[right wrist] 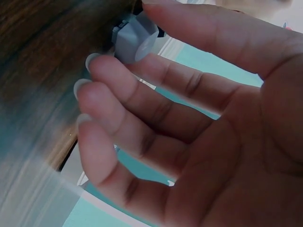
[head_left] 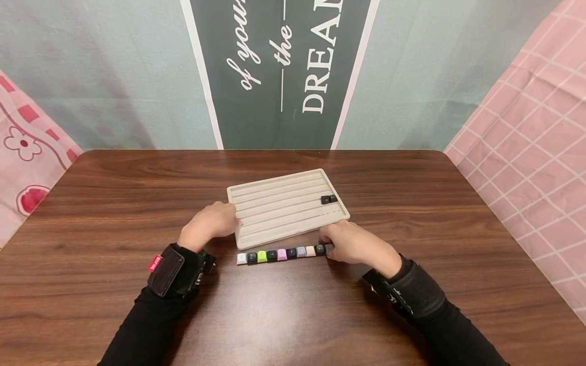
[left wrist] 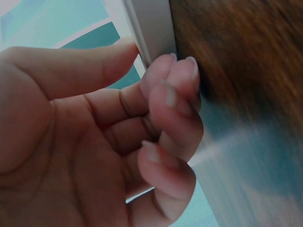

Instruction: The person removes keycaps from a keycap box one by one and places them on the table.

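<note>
A beige grooved tray (head_left: 279,211) lies slanted on the table. My left hand (head_left: 212,221) pinches its left edge; in the left wrist view the thumb (left wrist: 113,61) presses one side of the rim, the fingertips curled against the other. In front of the tray runs a row of keycaps (head_left: 281,254) in white, black, lime, pink, grey and cream. At the row's right end my right hand (head_left: 354,241) holds a grey keycap (right wrist: 137,40) between thumb and index finger, the other fingers loosely curled beside it. Two black keycaps (head_left: 328,199) sit in a groove near the tray's right side.
The brown wooden table (head_left: 293,315) stretches out around the tray. Behind it hangs a greenish cloth with white lettering (head_left: 316,76). Pink cloths flank the table, a gridded one (head_left: 535,127) on the right and a patterned one (head_left: 27,152) on the left.
</note>
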